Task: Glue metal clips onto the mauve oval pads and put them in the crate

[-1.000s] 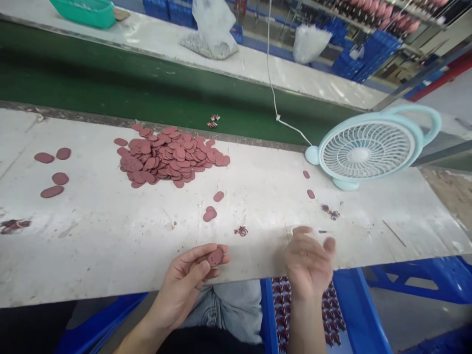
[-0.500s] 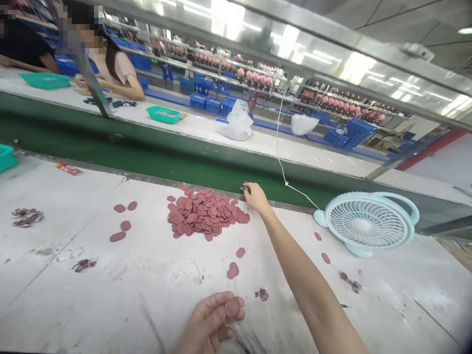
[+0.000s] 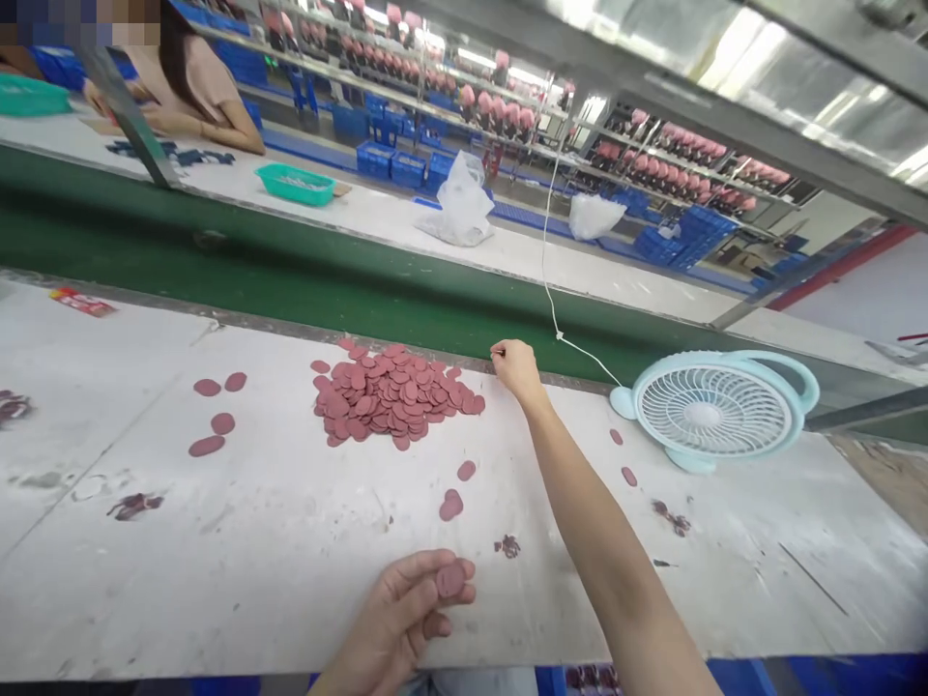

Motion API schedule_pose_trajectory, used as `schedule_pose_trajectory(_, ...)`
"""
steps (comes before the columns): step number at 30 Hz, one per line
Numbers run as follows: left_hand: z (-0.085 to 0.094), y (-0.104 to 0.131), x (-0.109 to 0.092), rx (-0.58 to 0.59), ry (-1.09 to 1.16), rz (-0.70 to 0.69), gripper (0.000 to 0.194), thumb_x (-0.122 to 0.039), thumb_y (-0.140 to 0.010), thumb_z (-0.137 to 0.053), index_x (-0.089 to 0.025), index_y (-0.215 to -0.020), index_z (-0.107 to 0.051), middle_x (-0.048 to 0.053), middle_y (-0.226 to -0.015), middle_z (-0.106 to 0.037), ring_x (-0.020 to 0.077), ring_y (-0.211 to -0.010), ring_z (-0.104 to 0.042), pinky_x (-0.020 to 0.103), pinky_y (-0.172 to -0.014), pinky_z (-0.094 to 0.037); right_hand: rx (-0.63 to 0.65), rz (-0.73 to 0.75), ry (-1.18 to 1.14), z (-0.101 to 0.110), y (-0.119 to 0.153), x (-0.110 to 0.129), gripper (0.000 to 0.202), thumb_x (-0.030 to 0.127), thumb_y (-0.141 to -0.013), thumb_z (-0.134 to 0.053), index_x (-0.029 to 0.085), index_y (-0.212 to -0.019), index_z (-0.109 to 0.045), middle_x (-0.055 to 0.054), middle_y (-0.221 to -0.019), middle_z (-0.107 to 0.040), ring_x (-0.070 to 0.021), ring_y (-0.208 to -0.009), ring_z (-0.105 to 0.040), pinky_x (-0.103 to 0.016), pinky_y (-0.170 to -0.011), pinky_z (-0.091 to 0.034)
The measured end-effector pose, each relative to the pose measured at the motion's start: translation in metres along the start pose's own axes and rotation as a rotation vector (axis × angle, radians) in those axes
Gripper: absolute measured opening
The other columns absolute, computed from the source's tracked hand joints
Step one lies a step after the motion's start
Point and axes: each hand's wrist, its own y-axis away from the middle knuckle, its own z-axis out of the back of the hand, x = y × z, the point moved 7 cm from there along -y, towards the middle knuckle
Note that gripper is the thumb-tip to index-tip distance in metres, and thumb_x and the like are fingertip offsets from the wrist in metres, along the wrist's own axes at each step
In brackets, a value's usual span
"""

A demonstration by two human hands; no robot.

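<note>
Maroon oval piece [image 3: 450, 580] sits pinched in the left hand [image 3: 398, 616].

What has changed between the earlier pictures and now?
The right hand moved forward across the table to the green strip and closed, apparently on the small dark pieces that lay there. The view tilted up. The left hand still holds a reddish oval disc; the disc pile and fan stayed in place.

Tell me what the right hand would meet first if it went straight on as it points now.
Likely the green strip, just beyond the right hand; depth is unclear, so it might pass above toward the plastic bag.
</note>
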Motion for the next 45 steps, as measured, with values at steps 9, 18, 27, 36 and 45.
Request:
schedule_pose_trajectory(9, 0.01, -0.009, 0.009, 0.141, -0.007, 0.042, 0.028, -0.027, -0.075, -0.086, -0.018, -0.101, -0.079, 0.014, -0.113, -0.077, 0.0227, -0.095, -0.075, 0.017, -0.061, -0.055, 0.14, 0.125, -0.152, -0.01, 0.217, -0.017, 0.018, 0.016, -0.096, -0.055, 0.024, -0.104, -0.069, -0.005, -0.107, -0.072, -0.02, -0.099, -0.069, -0.036, -0.09, -0.058)
schedule_pose_trajectory(18, 0.01, -0.006, 0.008, 0.111, -0.041, 0.041, 0.027, -0.025, -0.077, -0.085, -0.018, -0.102, -0.078, 0.013, -0.113, -0.078, 0.0227, -0.095, -0.075, 0.016, -0.061, -0.056, 0.205, 0.312, 0.084, 0.004, 0.285, -0.001, 0.034, 0.026, -0.096, -0.058, 0.026, -0.13, -0.061, -0.011, -0.144, -0.054, -0.0353, -0.141, -0.04, -0.054, -0.112, -0.045)
schedule_pose_trajectory(27, 0.008, -0.004, 0.006, 0.107, -0.049, -0.035, 0.026, -0.025, -0.077, -0.085, -0.018, -0.101, -0.079, 0.012, -0.111, -0.079, 0.022, -0.093, -0.076, 0.016, -0.06, -0.055, 0.134, 0.276, -0.173, 0.007, 0.3, 0.003, 0.016, 0.016, -0.093, -0.061, 0.025, -0.105, -0.067, -0.009, -0.106, -0.066, -0.0276, -0.104, -0.062, -0.043, -0.088, -0.057)
schedule_pose_trajectory(36, -0.008, 0.012, 0.024, 0.106, -0.23, -0.155, 0.023, -0.022, -0.077, -0.085, -0.02, -0.099, -0.079, 0.011, -0.109, -0.079, 0.0251, -0.097, -0.076, 0.02, -0.065, -0.057, 0.122, -0.376, -1.22, -0.007, 0.362, 0.007, 0.009, 0.029, -0.085, -0.077, 0.028, -0.094, -0.075, -0.002, -0.084, -0.078, -0.019, -0.076, -0.075, -0.027, -0.071, -0.064)
schedule_pose_trajectory(45, -0.018, 0.021, 0.03, 0.133, -0.403, -0.17, 0.019, -0.014, -0.077, -0.083, -0.02, -0.095, -0.079, 0.01, -0.117, -0.077, 0.0243, -0.094, -0.076, 0.032, -0.086, -0.061, 0.101, -0.316, -1.135, -0.009, 0.369, 0.004, 0.014, 0.026, -0.084, -0.078, 0.031, -0.097, -0.078, -0.003, -0.088, -0.08, -0.022, -0.072, -0.076, -0.032, -0.066, -0.066)
